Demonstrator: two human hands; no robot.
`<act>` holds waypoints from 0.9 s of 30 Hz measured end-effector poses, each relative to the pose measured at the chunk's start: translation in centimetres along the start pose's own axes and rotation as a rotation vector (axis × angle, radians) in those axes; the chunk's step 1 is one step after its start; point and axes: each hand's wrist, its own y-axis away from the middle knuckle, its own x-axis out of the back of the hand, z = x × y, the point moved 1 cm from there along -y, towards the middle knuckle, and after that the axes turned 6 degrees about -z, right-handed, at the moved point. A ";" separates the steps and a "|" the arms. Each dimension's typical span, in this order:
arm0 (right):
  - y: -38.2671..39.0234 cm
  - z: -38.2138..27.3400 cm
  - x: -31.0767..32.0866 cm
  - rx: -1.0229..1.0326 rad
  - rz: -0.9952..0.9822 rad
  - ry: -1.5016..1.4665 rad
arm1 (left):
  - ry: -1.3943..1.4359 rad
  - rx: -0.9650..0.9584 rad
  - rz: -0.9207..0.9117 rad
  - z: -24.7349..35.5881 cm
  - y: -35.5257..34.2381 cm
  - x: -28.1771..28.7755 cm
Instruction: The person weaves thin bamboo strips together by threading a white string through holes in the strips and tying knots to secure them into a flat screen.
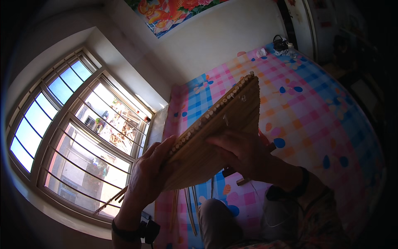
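Note:
A flat panel of pale stalks laid side by side hangs tilted in front of me, its row of round cut ends facing up and left. My left hand is closed round its lower left edge. Against the broad face rests my right hand, fingers bent and pressed together; whether they pinch something small, I cannot make out. A bit of white thread shows on the face above it. Partly hidden behind my right hand is a dark red wooden piece.
A bed-like surface with a checked, flowered cover spreads below. Several thin sticks lie near my knees. A barred window is at left. A dark bag-like item and crumpled white paper sit at the far end.

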 end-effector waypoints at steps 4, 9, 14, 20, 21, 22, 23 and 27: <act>0.0 -0.1 -0.1 0.015 0.001 -0.011 | 0.007 0.003 0.006 0.2 0.2 0.0; -0.1 -0.3 0.1 0.025 -0.016 0.011 | 0.029 -0.044 0.025 -0.2 0.2 -0.1; 0.0 -0.5 0.5 0.028 -0.023 0.051 | 0.046 -0.030 0.023 0.1 0.2 -0.3; 0.1 -0.6 0.8 0.026 -0.049 0.111 | 0.023 0.007 0.023 0.5 0.5 -0.5; 0.1 -0.6 0.8 0.022 -0.051 0.103 | 0.025 0.020 0.022 0.6 0.5 -0.5; 0.1 -0.6 0.8 0.019 -0.053 0.096 | 0.027 0.020 0.024 0.6 0.5 -0.4; 0.1 -0.7 0.8 0.020 -0.056 0.097 | 0.015 0.017 0.018 0.6 0.6 -0.4; 0.2 -0.9 1.0 0.012 -0.055 0.078 | -0.018 0.003 0.019 0.8 0.7 -0.5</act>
